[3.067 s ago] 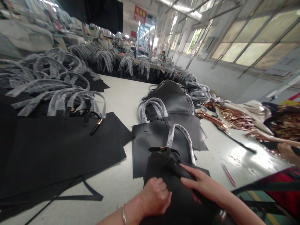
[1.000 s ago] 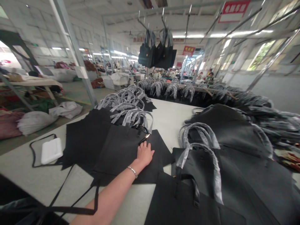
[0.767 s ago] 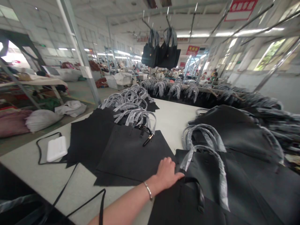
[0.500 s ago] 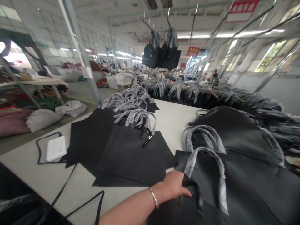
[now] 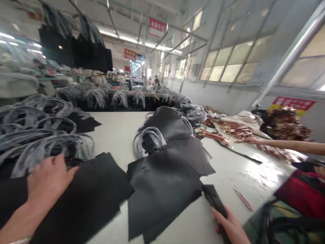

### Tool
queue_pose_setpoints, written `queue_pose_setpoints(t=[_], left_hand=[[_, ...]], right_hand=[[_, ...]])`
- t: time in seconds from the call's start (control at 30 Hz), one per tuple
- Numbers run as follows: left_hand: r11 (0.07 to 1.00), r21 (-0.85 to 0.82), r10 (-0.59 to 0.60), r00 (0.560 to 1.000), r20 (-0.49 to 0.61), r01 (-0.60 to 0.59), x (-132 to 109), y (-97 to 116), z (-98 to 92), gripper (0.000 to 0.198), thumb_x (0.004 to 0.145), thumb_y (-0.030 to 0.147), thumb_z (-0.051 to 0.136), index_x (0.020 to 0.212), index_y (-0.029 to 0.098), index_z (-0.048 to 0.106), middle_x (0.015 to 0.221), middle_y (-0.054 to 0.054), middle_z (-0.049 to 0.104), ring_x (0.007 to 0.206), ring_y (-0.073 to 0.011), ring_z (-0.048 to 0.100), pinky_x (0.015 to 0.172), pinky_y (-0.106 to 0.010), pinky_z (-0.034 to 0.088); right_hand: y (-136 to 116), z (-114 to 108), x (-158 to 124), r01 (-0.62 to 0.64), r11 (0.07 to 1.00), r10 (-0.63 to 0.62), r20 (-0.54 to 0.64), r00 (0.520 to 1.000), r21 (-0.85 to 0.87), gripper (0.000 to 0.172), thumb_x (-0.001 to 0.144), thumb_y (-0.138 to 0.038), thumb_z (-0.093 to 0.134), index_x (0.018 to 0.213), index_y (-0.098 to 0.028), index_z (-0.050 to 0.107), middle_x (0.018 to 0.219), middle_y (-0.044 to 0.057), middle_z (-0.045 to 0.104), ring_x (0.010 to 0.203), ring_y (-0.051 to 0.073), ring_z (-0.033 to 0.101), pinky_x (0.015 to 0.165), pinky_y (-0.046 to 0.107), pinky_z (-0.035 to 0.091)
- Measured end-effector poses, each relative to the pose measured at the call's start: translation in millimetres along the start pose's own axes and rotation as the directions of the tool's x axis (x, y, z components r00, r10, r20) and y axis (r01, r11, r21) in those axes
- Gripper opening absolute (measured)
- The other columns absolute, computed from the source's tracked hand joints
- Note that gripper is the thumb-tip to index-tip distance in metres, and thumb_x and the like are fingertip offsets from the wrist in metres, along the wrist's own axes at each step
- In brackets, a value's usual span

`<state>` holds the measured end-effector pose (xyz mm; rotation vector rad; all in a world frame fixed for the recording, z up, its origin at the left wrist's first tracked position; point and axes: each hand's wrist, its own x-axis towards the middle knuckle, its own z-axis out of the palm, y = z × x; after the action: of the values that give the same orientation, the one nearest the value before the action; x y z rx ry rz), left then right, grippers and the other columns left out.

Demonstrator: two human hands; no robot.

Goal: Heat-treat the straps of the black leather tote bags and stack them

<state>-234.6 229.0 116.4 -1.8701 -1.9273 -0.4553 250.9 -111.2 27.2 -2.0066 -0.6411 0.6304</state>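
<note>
My left hand (image 5: 49,179) is at the top edge of a black bag panel (image 5: 83,193) on the left pile. Its fingers curl over the edge by the plastic-wrapped handles (image 5: 50,145), with the thumb out to the right; the fingertips are partly hidden. At the bottom right, my right hand (image 5: 232,225) is closed around a long, flat black strip (image 5: 215,198) pointing away from me. Between the hands lies a stack of black bag panels (image 5: 162,186) with wrapped handles (image 5: 149,139) at its far end.
A pink pen-like tool (image 5: 242,198) lies on the white table (image 5: 114,118). Brown straps with metal clasps (image 5: 214,135) are spread at the right, where another person's arm (image 5: 286,144) reaches in. Finished black bags (image 5: 76,51) hang overhead. Wrapped handles (image 5: 119,98) line the far rack.
The view has swung right. My left hand has gone from the right stack to the left pile. My right hand, with the black strip, has come into view.
</note>
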Motion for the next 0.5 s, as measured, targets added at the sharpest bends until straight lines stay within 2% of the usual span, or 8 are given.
queue_pose_setpoints(t=[0.03,0.1,0.2,0.23,0.3,0.4,0.5], left_hand=[[0.991,-0.093,0.098,0.995,-0.008,-0.098,-9.1,19.0,7.4,0.063,0.089,0.051,0.016,0.121,0.007,0.048,0.117,-0.009,0.059,0.109,-0.0251,0.054,0.087,-0.036,0.04],[0.901,-0.332,0.316,0.947,0.064,-0.279,-34.5,71.8,17.6,0.062,0.088,0.05,0.021,0.123,0.006,0.047,0.126,-0.011,0.055,0.117,-0.0239,0.052,0.095,-0.034,0.04],[0.751,-0.586,0.495,0.846,0.197,-0.303,-64.3,161.9,27.1,0.059,0.085,0.049,0.036,0.126,0.009,0.049,0.132,-0.013,0.054,0.121,-0.0234,0.051,0.103,-0.031,0.038],[0.721,-0.625,0.517,0.833,0.197,-0.299,-68.0,188.4,29.5,0.06,0.084,0.048,0.038,0.128,0.008,0.048,0.135,-0.015,0.052,0.124,-0.0243,0.049,0.105,-0.033,0.036],[0.7,-0.642,0.526,0.834,0.166,-0.313,-67.2,230.7,33.5,0.063,0.086,0.048,0.039,0.132,0.005,0.044,0.141,-0.018,0.045,0.131,-0.0265,0.042,0.109,-0.036,0.032],[0.739,-0.588,0.515,0.837,0.182,-0.328,-59.5,267.5,40.9,0.071,0.086,0.052,0.041,0.14,0.007,0.038,0.146,-0.02,0.039,0.135,-0.0312,0.035,0.109,-0.047,0.028],[0.763,-0.536,0.533,0.821,0.205,-0.361,-63.6,280.9,51.1,0.08,0.082,0.058,0.047,0.146,0.014,0.03,0.147,-0.019,0.038,0.136,-0.0323,0.034,0.109,-0.051,0.024]], right_hand=[[1.0,1.5,0.9,0.001,1.0,-0.001,-0.003,1.0,0.0,0.048,0.069,-0.063,0.059,0.089,-0.019,0.062,0.038,-0.003,0.053,0.041,0.023,0.059,0.045,0.032,0.046],[4.4,3.4,2.4,0.011,1.0,-0.011,-0.007,1.0,-0.007,0.049,0.07,-0.061,0.058,0.094,-0.018,0.061,0.038,-0.004,0.054,0.042,0.024,0.06,0.046,0.032,0.045],[12.1,3.2,5.2,0.027,0.999,-0.027,0.025,0.999,-0.018,0.053,0.074,-0.06,0.055,0.104,-0.016,0.059,0.04,-0.004,0.056,0.045,0.024,0.061,0.051,0.033,0.046],[14.9,3.0,6.5,0.029,0.999,-0.028,0.044,0.999,-0.019,0.056,0.075,-0.06,0.054,0.108,-0.015,0.057,0.041,-0.003,0.057,0.047,0.025,0.062,0.053,0.033,0.047],[20.5,3.6,9.4,0.026,1.0,-0.026,0.059,0.998,-0.013,0.063,0.075,-0.061,0.052,0.114,-0.011,0.053,0.041,-0.003,0.057,0.047,0.025,0.062,0.052,0.034,0.046],[29.9,7.3,13.7,0.016,1.0,-0.016,0.008,1.0,0.016,0.076,0.074,-0.057,0.05,0.129,-0.007,0.038,0.04,-0.004,0.055,0.044,0.026,0.06,0.048,0.034,0.045],[39.3,11.8,15.5,0.047,0.995,-0.044,-0.037,0.998,0.091,0.082,0.067,-0.046,0.051,0.135,-0.007,0.027,0.052,-0.003,0.06,0.045,0.024,0.058,0.047,0.032,0.043]])
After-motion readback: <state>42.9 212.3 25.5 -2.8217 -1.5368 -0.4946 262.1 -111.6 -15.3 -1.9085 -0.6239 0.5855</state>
